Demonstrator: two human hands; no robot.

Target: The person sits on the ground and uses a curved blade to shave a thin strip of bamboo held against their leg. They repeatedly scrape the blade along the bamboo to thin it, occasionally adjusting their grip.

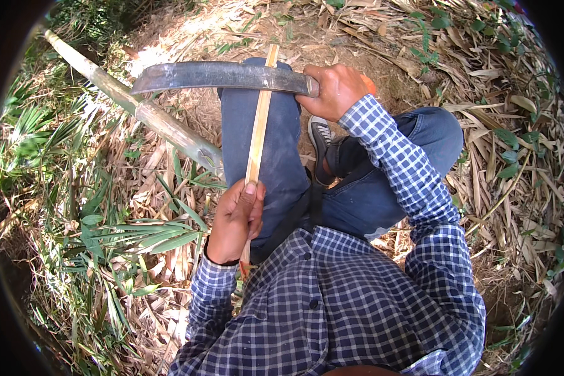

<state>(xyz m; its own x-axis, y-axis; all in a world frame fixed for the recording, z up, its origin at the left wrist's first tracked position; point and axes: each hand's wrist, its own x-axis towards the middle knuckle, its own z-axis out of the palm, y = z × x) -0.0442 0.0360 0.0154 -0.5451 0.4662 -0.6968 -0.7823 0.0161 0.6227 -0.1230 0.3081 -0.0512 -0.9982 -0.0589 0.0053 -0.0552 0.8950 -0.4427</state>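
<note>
My left hand (237,216) is closed round a thin split bamboo strip (260,128), thumb on top. The pale strip runs lengthwise over my left thigh, its far end just past the knee. My right hand (338,89) grips the orange handle of a long machete (216,75) with a dark, curved blade. That blade lies crosswise over the strip near its far end, above my knee, with its tip pointing left. Whether the edge bites into the strip cannot be made out.
A long bamboo pole (163,122) slants from the far left to beside my left knee. Green leaves (163,235) grow at the left, and dry bamboo leaves (507,194) cover the ground at the right. My right leg (432,138) is bent, with a dark shoe (321,141) between the legs.
</note>
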